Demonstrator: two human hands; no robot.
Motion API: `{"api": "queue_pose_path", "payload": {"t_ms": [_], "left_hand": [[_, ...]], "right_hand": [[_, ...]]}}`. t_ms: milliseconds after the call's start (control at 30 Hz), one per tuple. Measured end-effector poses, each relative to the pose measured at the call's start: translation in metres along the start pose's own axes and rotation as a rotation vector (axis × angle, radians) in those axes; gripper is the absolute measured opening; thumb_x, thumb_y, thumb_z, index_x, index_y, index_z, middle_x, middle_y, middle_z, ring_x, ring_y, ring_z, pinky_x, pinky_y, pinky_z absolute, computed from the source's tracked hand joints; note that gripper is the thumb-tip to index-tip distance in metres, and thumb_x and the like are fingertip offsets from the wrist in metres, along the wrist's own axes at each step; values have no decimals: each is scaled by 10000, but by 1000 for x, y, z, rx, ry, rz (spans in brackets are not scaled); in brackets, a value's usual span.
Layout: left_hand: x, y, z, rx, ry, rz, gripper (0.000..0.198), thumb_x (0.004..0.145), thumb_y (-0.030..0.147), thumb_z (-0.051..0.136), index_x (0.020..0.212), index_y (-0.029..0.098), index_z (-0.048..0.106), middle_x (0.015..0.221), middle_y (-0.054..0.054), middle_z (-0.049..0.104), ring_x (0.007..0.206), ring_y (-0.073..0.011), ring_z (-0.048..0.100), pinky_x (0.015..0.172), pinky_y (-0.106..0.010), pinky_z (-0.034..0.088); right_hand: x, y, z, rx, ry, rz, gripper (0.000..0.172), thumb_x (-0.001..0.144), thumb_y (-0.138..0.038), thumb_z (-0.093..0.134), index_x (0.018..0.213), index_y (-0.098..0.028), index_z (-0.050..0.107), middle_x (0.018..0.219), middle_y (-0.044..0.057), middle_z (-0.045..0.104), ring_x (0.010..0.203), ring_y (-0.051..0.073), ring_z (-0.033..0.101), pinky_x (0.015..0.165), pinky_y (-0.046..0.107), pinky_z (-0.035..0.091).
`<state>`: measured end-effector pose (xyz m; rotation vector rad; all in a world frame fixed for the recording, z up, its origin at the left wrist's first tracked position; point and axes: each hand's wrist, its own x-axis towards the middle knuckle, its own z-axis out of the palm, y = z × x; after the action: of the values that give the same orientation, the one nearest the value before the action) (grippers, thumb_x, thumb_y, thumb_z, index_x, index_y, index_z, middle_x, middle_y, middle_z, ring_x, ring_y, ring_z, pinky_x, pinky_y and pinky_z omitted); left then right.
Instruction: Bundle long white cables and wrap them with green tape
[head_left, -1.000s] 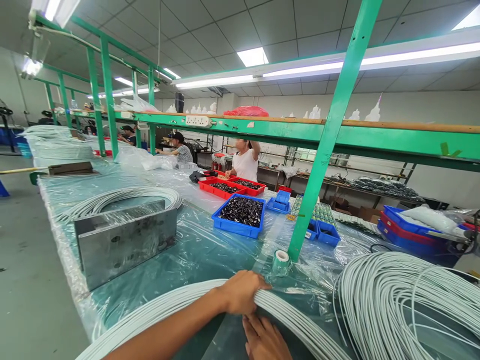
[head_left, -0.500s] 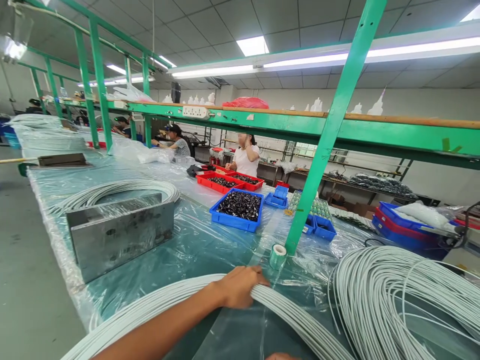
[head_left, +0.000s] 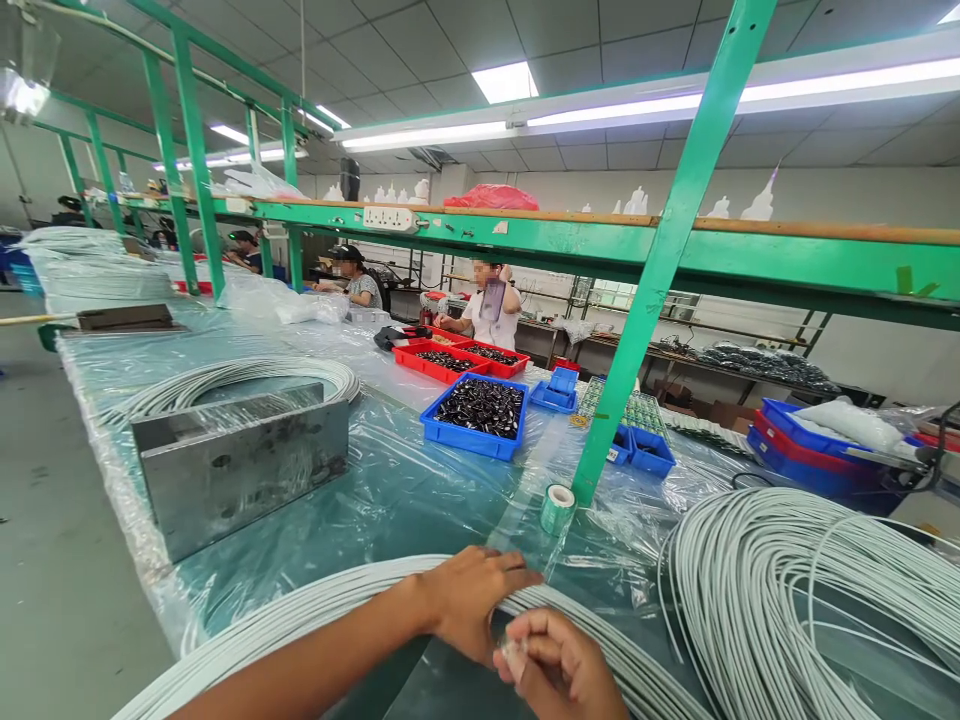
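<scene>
A coil of pale grey-white cable [head_left: 360, 578] arcs across the front of the bench. My left hand [head_left: 480, 596] is wrapped over the top of this bundle, its fingers on the far side and its thumb on the near side. Just below it, my right hand [head_left: 564, 660] is closed in a pinch beside the left thumb. A small pale, clear bit shows at its fingertips, too small to name. Beyond both hands stands a roll of green tape [head_left: 557, 512], at the foot of a green post [head_left: 637, 330].
A larger cable coil [head_left: 720, 590] lies to the right. On the left are a metal block [head_left: 247, 480] and another coil [head_left: 225, 380]. A blue tray [head_left: 469, 446] of small black parts stands mid-bench. Across the bench sits a person [head_left: 491, 310] holding up a dark flat object.
My right hand has risen from the bottom edge to beside my left hand, fingers pinched. The left hand stays on the cable, turned slightly. The person opposite now shows a dark flat object.
</scene>
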<state>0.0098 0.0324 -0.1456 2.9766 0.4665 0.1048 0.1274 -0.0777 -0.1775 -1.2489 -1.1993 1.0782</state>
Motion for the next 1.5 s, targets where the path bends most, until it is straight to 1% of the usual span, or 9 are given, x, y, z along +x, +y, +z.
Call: {"api": "queue_pose_path", "payload": {"t_ms": [167,367,633,733,900,1033,1200,1333,1500], "left_hand": [[1,2,9,-19,54,-86,284,860,424,372,992,231,533,957,-38,622,840,-215,609,748,-311,451],[0,3,16,-23,78,-201,499,763,467,543,1133,183,365,999,-70,605,873,-256,603,722,-339,471],[-1,2,13,-33,74,-110,502,729,331,601,1185,268,403,1183,-40,513,949,-255,580,825,-400,482],[-1,0,12,-60,80,-87,483,721,219,560,1177,291,419,1169,-24,523,964,-244,580,830,-397,485],[0,0,12,-53,88,-110,442,709,203,546,1137,258,451,1178,-41,530,1009,-234,559,874,-365,462],[0,2,11,-23,99,-83,453,703,193,535,1145,217,437,1207,-57,524,1027,-241,548,893,-373,451],[3,2,10,19,51,-75,374,686,179,514,1057,182,471,1137,-71,564,944,-242,585,827,-371,490],[6,0,9,11,67,-19,408,660,188,521,1060,194,442,1285,-76,461,1004,-262,568,796,-386,506],[10,-4,9,-9,17,-32,360,638,194,509,992,210,447,950,-54,630,853,-266,619,700,-368,514]], "right_hand": [[38,-25,-26,-180,37,-100,341,742,-478,547,879,-169,503,726,49,640,734,207,589,640,281,414],[76,-6,-49,-254,-24,-13,227,664,-289,503,842,-150,521,661,33,633,698,197,597,659,288,411],[101,10,-53,-392,-172,122,229,636,-50,454,836,-143,512,481,-66,530,477,113,511,493,220,360],[112,10,-49,-484,-217,168,176,640,20,472,710,-137,512,445,-81,483,418,87,456,442,200,327],[116,5,-44,-651,-303,117,304,770,-81,555,486,-128,458,459,-88,385,448,57,398,463,183,312],[117,5,-46,-707,-395,156,114,786,-87,579,680,-112,548,546,-83,471,456,51,430,467,179,358],[123,11,-46,-792,-309,127,98,762,-99,624,706,-108,545,618,-65,493,535,61,477,502,185,413],[130,3,-55,-776,-279,142,42,798,-107,589,837,-111,573,605,-64,523,487,61,492,480,188,427],[150,-27,-83,-773,104,100,189,900,-218,442,1056,-137,510,912,27,572,710,114,561,654,280,476]]}}
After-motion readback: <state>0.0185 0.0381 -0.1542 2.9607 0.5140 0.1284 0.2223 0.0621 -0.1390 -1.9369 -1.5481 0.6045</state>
